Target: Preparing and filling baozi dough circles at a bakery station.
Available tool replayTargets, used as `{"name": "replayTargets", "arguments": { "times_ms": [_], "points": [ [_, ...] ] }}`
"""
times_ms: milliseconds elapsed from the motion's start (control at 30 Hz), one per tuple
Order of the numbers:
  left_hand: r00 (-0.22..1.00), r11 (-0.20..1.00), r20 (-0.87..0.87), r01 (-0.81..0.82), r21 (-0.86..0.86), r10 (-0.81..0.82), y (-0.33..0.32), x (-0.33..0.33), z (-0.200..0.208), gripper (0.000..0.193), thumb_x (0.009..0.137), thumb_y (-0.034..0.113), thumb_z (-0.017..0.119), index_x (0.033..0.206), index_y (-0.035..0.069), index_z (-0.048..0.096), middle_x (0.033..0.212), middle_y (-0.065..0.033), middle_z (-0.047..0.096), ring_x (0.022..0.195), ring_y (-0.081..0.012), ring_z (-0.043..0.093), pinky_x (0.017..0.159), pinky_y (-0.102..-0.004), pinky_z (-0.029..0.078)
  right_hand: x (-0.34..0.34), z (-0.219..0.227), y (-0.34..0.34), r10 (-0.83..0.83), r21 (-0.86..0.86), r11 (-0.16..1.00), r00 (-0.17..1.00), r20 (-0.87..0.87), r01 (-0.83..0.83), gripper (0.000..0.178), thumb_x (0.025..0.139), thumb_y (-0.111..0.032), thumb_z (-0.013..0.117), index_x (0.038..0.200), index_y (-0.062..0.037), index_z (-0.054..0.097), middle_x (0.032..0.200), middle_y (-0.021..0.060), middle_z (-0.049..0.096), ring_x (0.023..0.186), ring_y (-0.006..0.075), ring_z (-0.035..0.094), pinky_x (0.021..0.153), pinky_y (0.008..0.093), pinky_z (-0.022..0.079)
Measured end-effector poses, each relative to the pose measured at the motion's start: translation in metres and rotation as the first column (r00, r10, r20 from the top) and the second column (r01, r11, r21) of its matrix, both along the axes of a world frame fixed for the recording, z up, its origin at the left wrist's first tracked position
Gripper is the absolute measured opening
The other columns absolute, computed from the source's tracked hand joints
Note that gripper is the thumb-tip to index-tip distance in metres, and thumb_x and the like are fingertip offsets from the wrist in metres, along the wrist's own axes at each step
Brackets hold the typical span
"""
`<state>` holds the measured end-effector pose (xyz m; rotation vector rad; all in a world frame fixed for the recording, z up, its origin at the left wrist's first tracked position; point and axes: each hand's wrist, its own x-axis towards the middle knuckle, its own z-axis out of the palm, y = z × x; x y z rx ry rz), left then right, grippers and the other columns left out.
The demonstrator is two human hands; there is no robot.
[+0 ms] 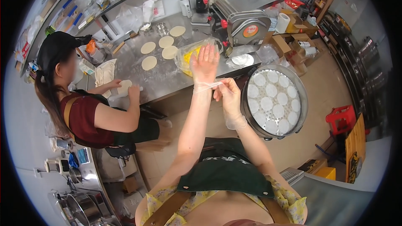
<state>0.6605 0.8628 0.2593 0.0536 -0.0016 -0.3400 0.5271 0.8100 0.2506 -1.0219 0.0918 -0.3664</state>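
Observation:
My left hand is raised with its fingers stretched out, in a clear plastic glove. At its wrist my right hand pinches the loose cuff of the glove. A clear glove also covers my right hand, with its cuff ending at the wrist. Behind my left hand, partly hidden, a clear plastic-lined container of yellow filling sits on the metal worktable. To the right of my right hand stands a round steamer with several white paper rounds laid on its perforated base.
At left, a person in a black cap handles a dough round. Several flat dough rounds lie on the floured steel worktable. A dough roller machine stands at the back. Cardboard boxes and a red stool are at right.

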Motion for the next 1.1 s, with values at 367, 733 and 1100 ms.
{"name": "replayTargets", "arguments": {
  "times_ms": [367, 733, 1100],
  "points": [
    [0.989, 0.987, 0.119, -0.1, 0.129, 0.085, -0.005, -0.011, 0.005, 0.055, 0.101, 0.039, 0.04, 0.139, -0.001, 0.037, 0.145, -0.0147, 0.041, 0.138, -0.0285, 0.036, 0.117, -0.0433, 0.024, 0.009, -0.002, 0.009, -0.416, -0.834, 0.323, 0.859, 0.299, 0.447, 0.033, 0.079, 0.0, 0.065, 0.112, -0.0018, 0.061, 0.089, 0.0175, 0.066, 0.068, 0.0314, 0.065, 0.061, 0.0368, 0.053],
    [0.997, 0.99, 0.053, -0.058, 0.131, 0.051, 0.009, -0.015, 0.017, 0.064, 0.101, 0.046, 0.039, 0.145, 0.001, 0.029, 0.151, -0.0164, 0.032, 0.142, -0.0297, 0.029, 0.115, -0.0507, 0.023, -0.006, 0.009, 0.011, -0.173, -0.902, -0.113, 0.886, 0.431, 0.417, 0.032, 0.07, 0.002, 0.059, 0.101, 0.0009, 0.062, 0.07, 0.0089, 0.056, 0.058, 0.0263, 0.061, 0.05, 0.0365, 0.05],
    [0.826, 0.943, 0.53, 0.305, -0.131, -0.193, 0.021, -0.006, 0.018, 0.081, 0.088, 0.06, 0.055, 0.145, 0.007, 0.035, 0.151, -0.0188, 0.033, 0.143, -0.0332, 0.026, 0.117, -0.0601, 0.017, -0.014, 0.012, 0.029, -0.179, -0.882, -0.122, 0.864, 0.47, 0.455, 0.032, 0.071, 0.003, 0.058, 0.103, 0.0019, 0.06, 0.067, 0.0061, 0.051, 0.055, 0.021, 0.057, 0.048, 0.033, 0.048]
  ]
}}
